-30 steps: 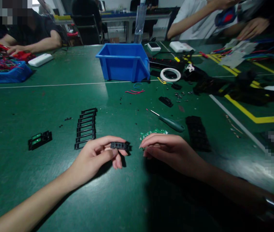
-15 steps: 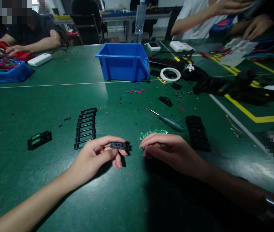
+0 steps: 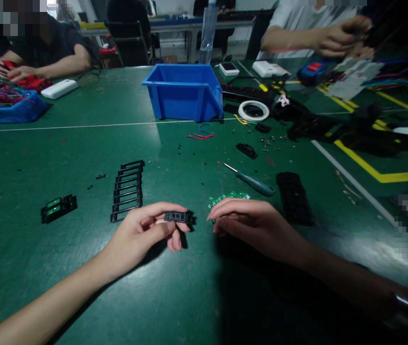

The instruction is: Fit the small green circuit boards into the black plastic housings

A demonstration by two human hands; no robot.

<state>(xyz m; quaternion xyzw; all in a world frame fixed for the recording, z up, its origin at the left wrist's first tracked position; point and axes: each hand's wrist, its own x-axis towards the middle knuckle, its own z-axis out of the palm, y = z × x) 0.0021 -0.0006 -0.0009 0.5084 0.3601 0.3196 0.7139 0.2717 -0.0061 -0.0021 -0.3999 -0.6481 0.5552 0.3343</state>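
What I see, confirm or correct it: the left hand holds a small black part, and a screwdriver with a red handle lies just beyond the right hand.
The handle colour is wrong: in the head view, the screwdriver has a green handle. The left hand does hold a small black part, and the screwdriver lies just beyond the right hand.

Just below frame centre, my left grip (image 3: 139,231) pinches a black part (image 3: 177,217); my right grip (image 3: 257,220) partly covers small green pieces (image 3: 238,195), a screwdriver (image 3: 256,183) lying above.
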